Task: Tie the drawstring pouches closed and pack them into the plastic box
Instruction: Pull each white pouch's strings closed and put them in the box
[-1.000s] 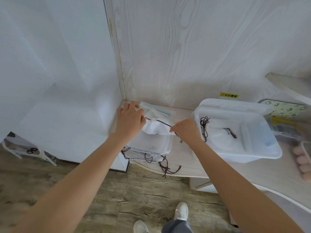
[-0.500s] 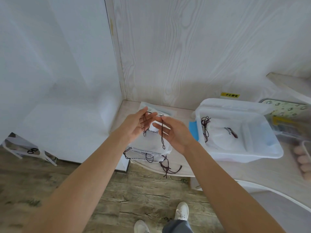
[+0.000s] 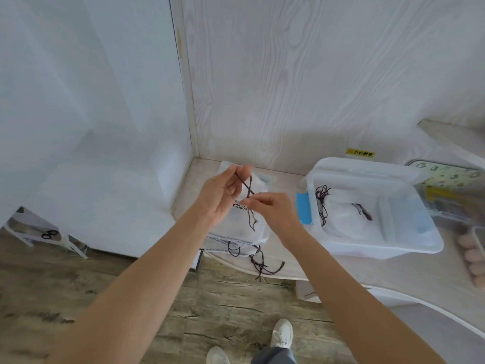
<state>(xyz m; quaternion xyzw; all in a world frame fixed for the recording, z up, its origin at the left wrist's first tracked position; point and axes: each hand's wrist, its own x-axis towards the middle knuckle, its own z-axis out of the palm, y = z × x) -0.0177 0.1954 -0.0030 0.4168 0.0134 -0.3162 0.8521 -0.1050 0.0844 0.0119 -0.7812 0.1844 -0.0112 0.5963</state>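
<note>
A white drawstring pouch [image 3: 256, 228] hangs above a small stack of white pouches [image 3: 236, 245] at the counter's left end. Its dark cords [image 3: 248, 186] cross in an X between my hands. My left hand [image 3: 223, 195] pinches the upper cord ends with its fingertips. My right hand [image 3: 273, 208] pinches the cords at the pouch's neck, just below the crossing. The clear plastic box [image 3: 409, 245] stands to the right, with at least one white pouch [image 3: 343, 219] and dark cords inside it.
Loose cord ends [image 3: 262, 266] dangle over the counter's front edge [image 3: 288, 275]. A blue latch [image 3: 303, 208] sits on the box's left side. Further containers [image 3: 456, 195] crowd the far right. A wood-grain wall stands behind; a white cabinet [image 3: 91, 200] is to the left.
Both hands have lifted off the stack and come together. The cords, first pulled taut sideways, are now raised and crossed between my fingertips above the pouch.
</note>
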